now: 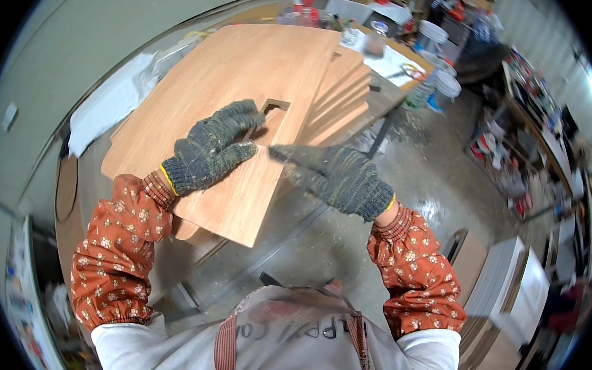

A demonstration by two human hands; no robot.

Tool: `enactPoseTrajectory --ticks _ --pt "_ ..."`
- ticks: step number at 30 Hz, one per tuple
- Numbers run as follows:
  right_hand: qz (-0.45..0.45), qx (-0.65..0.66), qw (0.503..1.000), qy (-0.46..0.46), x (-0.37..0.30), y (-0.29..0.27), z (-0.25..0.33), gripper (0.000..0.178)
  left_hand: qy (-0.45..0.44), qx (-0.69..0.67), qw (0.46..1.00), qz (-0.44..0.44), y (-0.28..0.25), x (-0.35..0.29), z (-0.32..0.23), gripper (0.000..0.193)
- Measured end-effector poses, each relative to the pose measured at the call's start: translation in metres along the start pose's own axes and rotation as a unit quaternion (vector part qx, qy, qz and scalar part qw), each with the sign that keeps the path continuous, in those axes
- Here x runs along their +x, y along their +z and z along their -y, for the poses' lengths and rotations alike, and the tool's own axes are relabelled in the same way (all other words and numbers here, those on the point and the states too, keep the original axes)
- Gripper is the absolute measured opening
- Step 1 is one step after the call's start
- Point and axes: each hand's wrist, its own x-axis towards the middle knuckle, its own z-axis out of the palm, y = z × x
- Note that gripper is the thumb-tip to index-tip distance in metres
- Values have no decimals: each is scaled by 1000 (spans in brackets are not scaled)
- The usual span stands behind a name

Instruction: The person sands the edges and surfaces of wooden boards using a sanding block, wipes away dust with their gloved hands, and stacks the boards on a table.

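Note:
A pale wooden board [222,65] with a rectangular slot [275,107] lies on top of a stack of similar boards [343,86]. My left hand [210,146], in a dark grey-green knitted glove, rests on the board beside the slot. Its thumb and fingers are apart, and the fingertips reach the slot and cover part of it. My right hand [340,177], gloved alike, is at the board's right edge. Its fingers stretch toward the left hand, their tips at or just over the edge; they are slightly blurred. Neither hand shows anything held.
The stack sits on a workbench [382,112] with white sheeting [115,99] along its left side. Jars [377,37] and plastic buckets [444,85] stand at the far right. Flat panels [500,279] lean at the lower right. A cluttered shelf [543,132] lines the right wall.

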Motion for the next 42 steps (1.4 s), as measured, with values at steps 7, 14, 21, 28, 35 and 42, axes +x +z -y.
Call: enactPoseTrajectory --ticks 7,14,21,28,35,42 --pt "115 -147 957 -223 47 -16 15 39 -266 -28 949 -167 -2 -10 13 40" --pt "49 -165 970 -173 106 -63 -85 42 -196 54 970 -137 -4 -14 8 29" --pt "76 -99 973 -196 79 -78 -130 51 -277 38 957 -78 -7 0 1 41" --pt "-140 -34 934 328 17 -150 -291 40 -261 170 950 -18 18 49 -8 63" --pt "-33 -104 979 171 65 -96 -363 42 -227 98 968 42 34 130 -3 57" --pt "77 -283 956 5 116 -115 -398 45 -250 179 951 44 55 161 -2 52"
